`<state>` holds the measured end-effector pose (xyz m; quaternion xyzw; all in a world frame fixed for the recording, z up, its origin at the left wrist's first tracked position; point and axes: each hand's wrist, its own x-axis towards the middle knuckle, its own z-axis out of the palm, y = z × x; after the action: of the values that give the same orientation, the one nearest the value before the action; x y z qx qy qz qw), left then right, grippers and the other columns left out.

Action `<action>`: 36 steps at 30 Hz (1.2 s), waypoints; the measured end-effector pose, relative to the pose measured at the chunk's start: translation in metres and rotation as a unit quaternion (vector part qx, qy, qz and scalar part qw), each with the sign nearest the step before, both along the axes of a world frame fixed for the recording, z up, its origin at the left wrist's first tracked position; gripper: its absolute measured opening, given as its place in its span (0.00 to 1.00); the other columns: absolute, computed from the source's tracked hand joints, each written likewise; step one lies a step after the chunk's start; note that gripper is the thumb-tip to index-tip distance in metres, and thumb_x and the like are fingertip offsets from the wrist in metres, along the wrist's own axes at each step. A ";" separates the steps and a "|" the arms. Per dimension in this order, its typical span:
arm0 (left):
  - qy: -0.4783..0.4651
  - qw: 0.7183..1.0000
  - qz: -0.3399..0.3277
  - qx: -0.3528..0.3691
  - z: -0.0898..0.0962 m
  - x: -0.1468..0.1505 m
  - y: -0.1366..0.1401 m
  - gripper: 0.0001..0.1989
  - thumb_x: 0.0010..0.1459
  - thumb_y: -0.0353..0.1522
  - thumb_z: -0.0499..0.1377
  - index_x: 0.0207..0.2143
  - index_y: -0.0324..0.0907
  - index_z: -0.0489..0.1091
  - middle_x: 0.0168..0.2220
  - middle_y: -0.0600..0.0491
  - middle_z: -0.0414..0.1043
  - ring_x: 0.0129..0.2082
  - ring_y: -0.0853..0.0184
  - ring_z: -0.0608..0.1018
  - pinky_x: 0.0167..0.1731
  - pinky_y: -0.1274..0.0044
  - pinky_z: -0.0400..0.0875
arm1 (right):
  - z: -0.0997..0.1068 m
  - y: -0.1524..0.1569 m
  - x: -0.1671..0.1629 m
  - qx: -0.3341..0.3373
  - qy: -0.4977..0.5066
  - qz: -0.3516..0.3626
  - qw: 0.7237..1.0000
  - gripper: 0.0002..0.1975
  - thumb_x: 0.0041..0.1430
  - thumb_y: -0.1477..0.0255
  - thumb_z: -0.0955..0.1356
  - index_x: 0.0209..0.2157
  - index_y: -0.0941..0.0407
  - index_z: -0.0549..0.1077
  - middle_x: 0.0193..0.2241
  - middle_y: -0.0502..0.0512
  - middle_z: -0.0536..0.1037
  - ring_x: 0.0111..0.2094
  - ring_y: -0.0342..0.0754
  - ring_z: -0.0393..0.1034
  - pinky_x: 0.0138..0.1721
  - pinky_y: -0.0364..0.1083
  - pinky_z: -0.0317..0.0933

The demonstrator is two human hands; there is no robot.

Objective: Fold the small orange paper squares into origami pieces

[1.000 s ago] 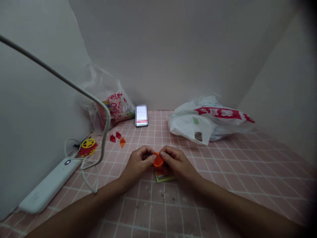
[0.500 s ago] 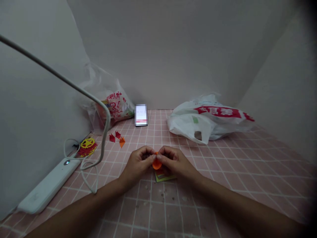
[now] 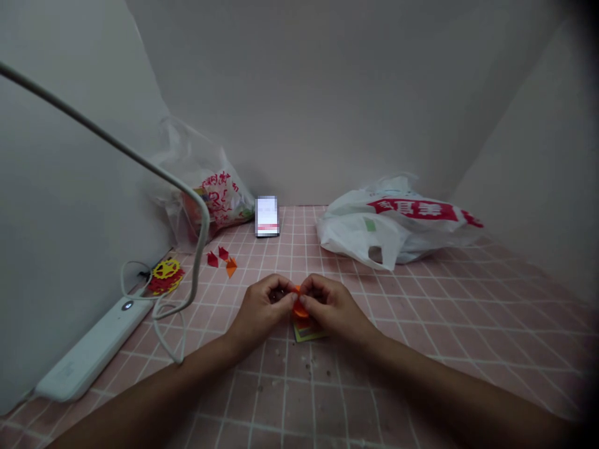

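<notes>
A small folded piece of orange paper (image 3: 299, 309) is pinched between my two hands at the middle of the table. My left hand (image 3: 264, 307) grips its left side between thumb and fingers. From the other side, the thumb and fingers of my right hand (image 3: 334, 308) close on it too. The fingertips cover much of its upper part. Beneath lies a small stack of coloured paper (image 3: 309, 334) with a yellow-green edge, partly hidden by my right hand. Beyond my left hand are an orange folded paper piece (image 3: 231, 267) and two red folded paper pieces (image 3: 213, 259).
A white power strip (image 3: 93, 349) lies at the left, with a pale cable (image 3: 203, 224) arching over the table. Red and yellow cut-outs (image 3: 166, 274) rest beside it. Behind stand a filled clear bag (image 3: 224, 193), a phone (image 3: 267, 217) and a white plastic bag (image 3: 355, 240).
The orange paper has turned slightly between my fingertips, its rounded lower part now angled to the right. Both hands stay nearly in place.
</notes>
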<state>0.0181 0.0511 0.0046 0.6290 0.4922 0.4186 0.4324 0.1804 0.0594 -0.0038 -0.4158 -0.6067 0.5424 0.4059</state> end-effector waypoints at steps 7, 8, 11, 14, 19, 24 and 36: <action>0.005 1.000 0.013 -0.004 -0.002 0.004 -0.005 0.04 0.53 0.31 0.60 0.29 0.39 0.70 0.28 0.54 0.71 0.28 0.68 0.73 0.31 0.76 0.68 | 0.003 -0.013 -0.002 0.139 -0.127 -0.035 0.981 0.05 0.54 0.79 0.64 0.27 0.56 0.65 0.22 0.47 0.67 0.24 0.43 0.60 0.25 0.42 0.53; -0.004 1.000 0.013 -0.008 -0.002 0.004 -0.006 0.04 0.53 0.31 0.60 0.29 0.39 0.70 0.28 0.54 0.71 0.28 0.68 0.73 0.31 0.77 0.68 | 0.004 -0.015 -0.002 0.153 -0.138 -0.036 0.978 0.06 0.54 0.80 0.64 0.27 0.56 0.65 0.22 0.47 0.67 0.24 0.43 0.60 0.25 0.42 0.53; -0.037 0.999 0.011 -0.030 -0.002 0.004 -0.006 0.05 0.53 0.33 0.61 0.29 0.39 0.69 0.27 0.54 0.70 0.28 0.69 0.72 0.29 0.77 0.67 | 0.006 -0.016 -0.002 0.168 -0.130 -0.028 0.977 0.05 0.57 0.79 0.63 0.28 0.56 0.66 0.23 0.48 0.69 0.25 0.43 0.62 0.27 0.43 0.54; -0.062 0.997 0.009 -0.044 -0.003 0.002 -0.005 0.07 0.53 0.34 0.62 0.30 0.39 0.69 0.27 0.54 0.70 0.27 0.69 0.72 0.28 0.78 0.67 | 0.008 -0.014 -0.001 0.152 -0.094 -0.011 0.984 0.06 0.59 0.78 0.64 0.29 0.56 0.68 0.24 0.49 0.71 0.26 0.43 0.64 0.28 0.42 0.57; -0.095 0.994 -0.005 -0.056 -0.005 0.000 -0.003 0.08 0.54 0.34 0.63 0.31 0.38 0.70 0.29 0.54 0.71 0.29 0.69 0.73 0.30 0.78 0.67 | 0.009 -0.013 0.000 0.148 -0.082 -0.005 0.986 0.05 0.59 0.77 0.65 0.29 0.57 0.69 0.25 0.49 0.72 0.26 0.43 0.65 0.27 0.41 0.57; -0.130 0.989 -0.018 -0.073 -0.006 0.000 -0.001 0.09 0.54 0.36 0.64 0.32 0.38 0.70 0.28 0.56 0.70 0.27 0.72 0.71 0.28 0.80 0.65 | 0.010 -0.011 0.002 0.145 -0.076 -0.011 0.986 0.05 0.58 0.77 0.64 0.30 0.58 0.71 0.24 0.50 0.73 0.26 0.43 0.66 0.27 0.42 0.58; -0.104 0.993 -0.024 -0.050 -0.005 -0.002 0.002 0.11 0.57 0.38 0.62 0.32 0.38 0.71 0.25 0.57 0.67 0.24 0.73 0.67 0.25 0.81 0.62 | 0.012 -0.008 0.004 0.200 -0.084 -0.040 0.975 0.09 0.55 0.79 0.64 0.29 0.59 0.76 0.26 0.54 0.78 0.29 0.46 0.71 0.32 0.44 0.61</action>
<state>0.0163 0.0534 -0.0006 0.5715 0.4495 0.4461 0.5218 0.1841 0.0510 0.0081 -0.3940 -0.7180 0.3562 0.4499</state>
